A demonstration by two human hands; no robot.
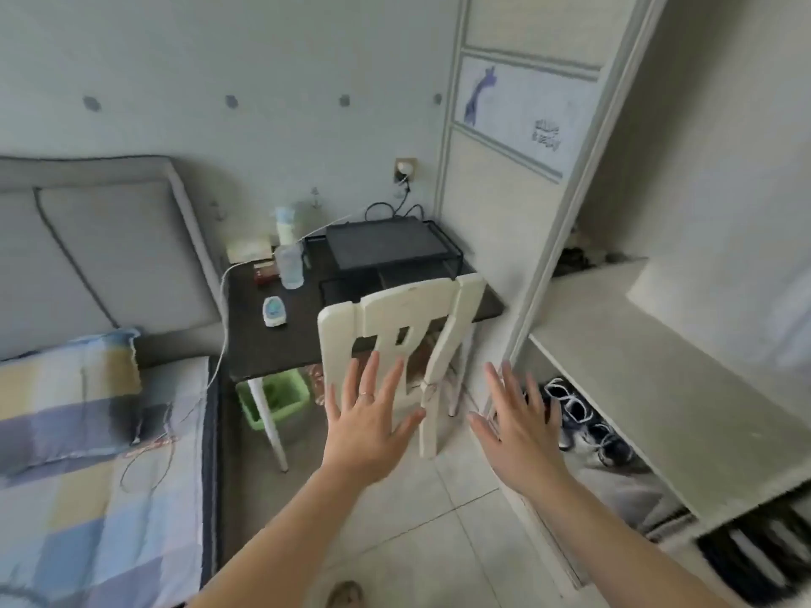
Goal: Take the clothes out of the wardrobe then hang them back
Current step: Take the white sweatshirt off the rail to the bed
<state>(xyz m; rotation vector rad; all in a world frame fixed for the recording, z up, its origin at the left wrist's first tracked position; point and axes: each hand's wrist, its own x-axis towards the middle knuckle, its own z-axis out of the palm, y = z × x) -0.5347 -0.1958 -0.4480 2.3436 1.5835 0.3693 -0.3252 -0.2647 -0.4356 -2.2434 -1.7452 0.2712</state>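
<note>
Both my hands are stretched out in front of me with fingers spread, holding nothing. My left hand (371, 421) hovers in front of a white chair (403, 318). My right hand (518, 425) is just to the right, near the open side of the white wardrobe (566, 239). Inside the wardrobe I see a pale shelf (649, 379), shoes (579, 414) on the floor below it, and a blurred pale cloth (790, 318) at the far right. A dark striped item (763, 550) lies low at the right edge.
A dark desk (272, 326) with a black tray, bottles and cables stands behind the chair. Under it sits a green bin (281, 401). A bed (96, 498) with a checked cover fills the left. Pale floor tiles (417, 533) lie between bed and wardrobe.
</note>
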